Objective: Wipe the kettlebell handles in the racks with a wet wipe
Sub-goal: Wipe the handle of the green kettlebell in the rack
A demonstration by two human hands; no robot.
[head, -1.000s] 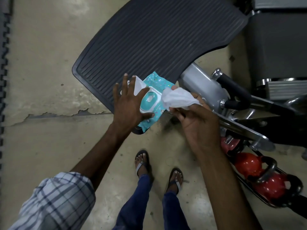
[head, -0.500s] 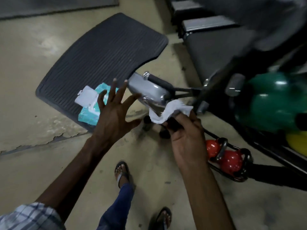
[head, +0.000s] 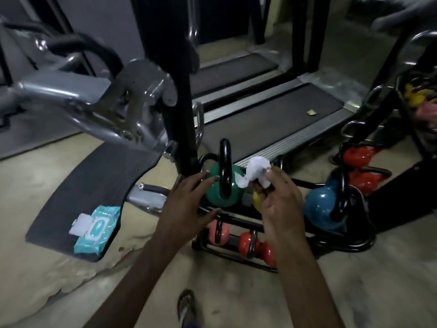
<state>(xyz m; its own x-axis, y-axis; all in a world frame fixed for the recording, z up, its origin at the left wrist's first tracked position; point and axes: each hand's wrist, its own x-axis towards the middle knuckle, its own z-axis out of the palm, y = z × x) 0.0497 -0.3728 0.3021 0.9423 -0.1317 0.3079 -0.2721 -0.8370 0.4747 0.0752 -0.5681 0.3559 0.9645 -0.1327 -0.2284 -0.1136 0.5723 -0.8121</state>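
Looking at the rack (head: 340, 247) first, we figured we were right at the start of the wiping, since no handle had the wipe on it yet. The green kettlebell (head: 212, 188) sat on the upper tier with its black handle (head: 224, 166) standing upright. A blue kettlebell (head: 321, 207) was off to its right, and small red kettlebells (head: 246, 243) were on the lower tier.

Our left hand (head: 186, 204) was out flat with fingers spread, fingertips at the green one just beside that handle. Our right hand (head: 281, 202) pinched the bunched-up wet wipe (head: 256, 170) between thumb and fingertips. It was just right of the handle and not touching it, as far as we could tell.

Next move, we reckoned, was to steady the bell, wrap the wipe round the handle and rub along it.

Hard bits: more kettlebells (head: 357, 156) at the far right were blurry and cut off, a yellow kettlebell (head: 256, 200) was mostly hidden behind the right hand, and the wipes packet (head: 95, 229) on the mat (head: 71, 190) was smeared too.
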